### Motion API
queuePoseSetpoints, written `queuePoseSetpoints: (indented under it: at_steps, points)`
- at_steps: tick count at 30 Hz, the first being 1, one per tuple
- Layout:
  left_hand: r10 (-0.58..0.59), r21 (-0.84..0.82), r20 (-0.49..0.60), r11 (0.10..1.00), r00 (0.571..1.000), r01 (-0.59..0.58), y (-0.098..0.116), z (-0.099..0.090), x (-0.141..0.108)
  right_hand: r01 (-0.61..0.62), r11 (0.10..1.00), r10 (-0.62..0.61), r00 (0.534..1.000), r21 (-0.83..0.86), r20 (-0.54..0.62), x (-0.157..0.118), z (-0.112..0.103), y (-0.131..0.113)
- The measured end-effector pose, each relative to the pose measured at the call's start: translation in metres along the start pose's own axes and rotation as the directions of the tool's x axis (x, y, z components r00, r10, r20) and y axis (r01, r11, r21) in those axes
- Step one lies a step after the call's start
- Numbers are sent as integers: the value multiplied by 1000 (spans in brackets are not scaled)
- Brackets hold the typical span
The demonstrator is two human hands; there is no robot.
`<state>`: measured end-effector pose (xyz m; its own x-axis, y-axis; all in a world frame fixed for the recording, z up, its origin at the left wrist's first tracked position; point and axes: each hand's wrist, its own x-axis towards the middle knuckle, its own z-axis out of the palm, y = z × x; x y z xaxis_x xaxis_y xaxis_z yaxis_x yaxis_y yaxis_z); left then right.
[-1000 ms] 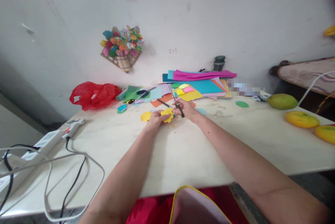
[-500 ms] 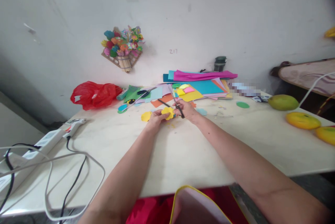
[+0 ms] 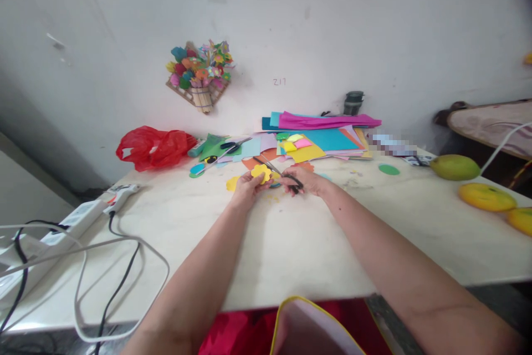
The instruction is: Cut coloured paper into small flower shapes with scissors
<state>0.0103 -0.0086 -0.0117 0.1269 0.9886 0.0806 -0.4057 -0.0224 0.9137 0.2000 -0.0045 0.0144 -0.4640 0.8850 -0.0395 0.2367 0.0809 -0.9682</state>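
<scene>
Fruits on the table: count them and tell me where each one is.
3, all at far right: a green fruit farthest back, a yellow fruit in front of it, and a second yellow fruit cut off by the view's edge. More may lie beyond.

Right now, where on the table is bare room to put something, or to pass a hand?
Bare tabletop shows between the left forearm and right forearm; between left forearm and white cable; and between right forearm and yellow fruits. Crowded: the back, from red bag to coloured sheets, and around left hand and right hand.
</scene>
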Motion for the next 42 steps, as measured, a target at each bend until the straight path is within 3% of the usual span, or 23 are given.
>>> queuePoseSetpoints:
  at_steps: [9,25,42]
  points:
    - [19,-85,-51,996,999,-23,-4,-3,4,2,998,3,997,-60,79,0,0,3]
    - [17,-124,-93,992,996,-28,-2,1,3,7,997,-6,1000,-79,13,3,6,6]
    - [32,-110,-85,993,996,-41,-3,0,5,32,997,-30,999,-69,39,4,6,9]
